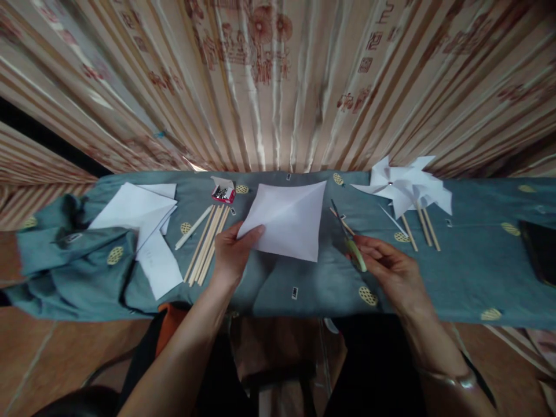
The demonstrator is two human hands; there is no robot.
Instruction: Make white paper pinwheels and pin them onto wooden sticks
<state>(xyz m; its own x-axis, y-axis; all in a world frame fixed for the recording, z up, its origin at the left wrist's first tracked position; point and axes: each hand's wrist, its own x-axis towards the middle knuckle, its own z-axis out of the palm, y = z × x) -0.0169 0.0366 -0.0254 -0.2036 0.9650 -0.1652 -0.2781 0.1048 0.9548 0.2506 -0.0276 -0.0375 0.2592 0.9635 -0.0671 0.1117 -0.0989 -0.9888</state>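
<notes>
White paper sheet (289, 223) pinched by left fingers (254, 231); right fingers (369, 246) grip scissors (347, 234) near pinwheels (403, 188).

Teal patterned cloth (478, 272) covers the worktop (269, 289); on it are loose white paper sheets (139, 217), pale wooden sticks (207, 243), a small red pin box (223, 193), a creased square white sheet (289, 220), and white paper pinwheels (403, 188).
</notes>
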